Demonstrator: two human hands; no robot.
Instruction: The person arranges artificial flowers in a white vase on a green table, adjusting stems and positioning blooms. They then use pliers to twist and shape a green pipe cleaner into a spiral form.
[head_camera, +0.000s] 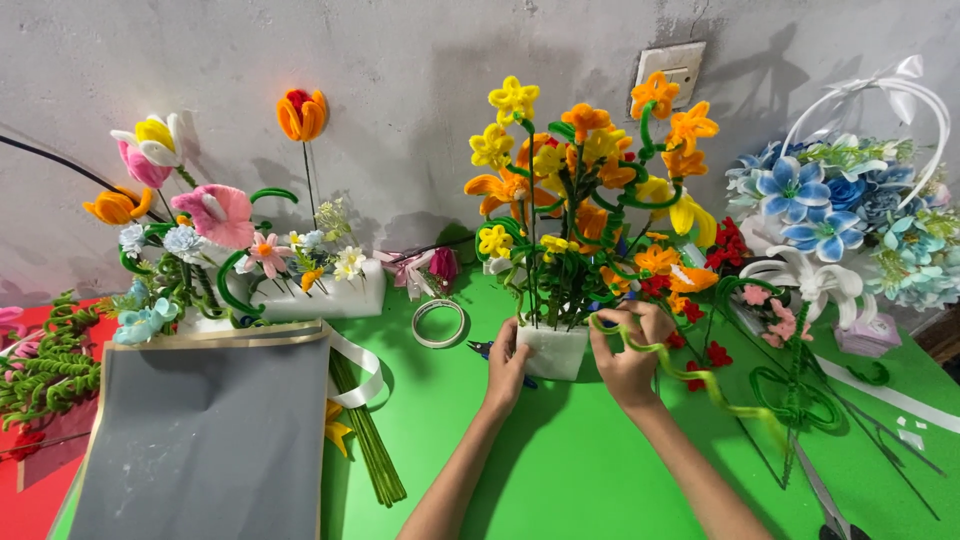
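A bunch of yellow and orange pipe-cleaner flowers (580, 190) stands in a white foam block (553, 350) on the green table (560, 470). My left hand (506, 365) rests against the block's left side, steadying it. My right hand (628, 352) pinches a wavy light-green pipe cleaner (700, 380) at the base of the stems; its loose end trails right toward the table.
A grey sheet (210, 440) lies at the left with green stems (370, 450) beside it. Another foam block of flowers (310, 295) stands at the back left. A tape roll (439, 323) sits nearby. A blue flower basket (850, 215) is at the right; scissors (825, 505) lie near the front right.
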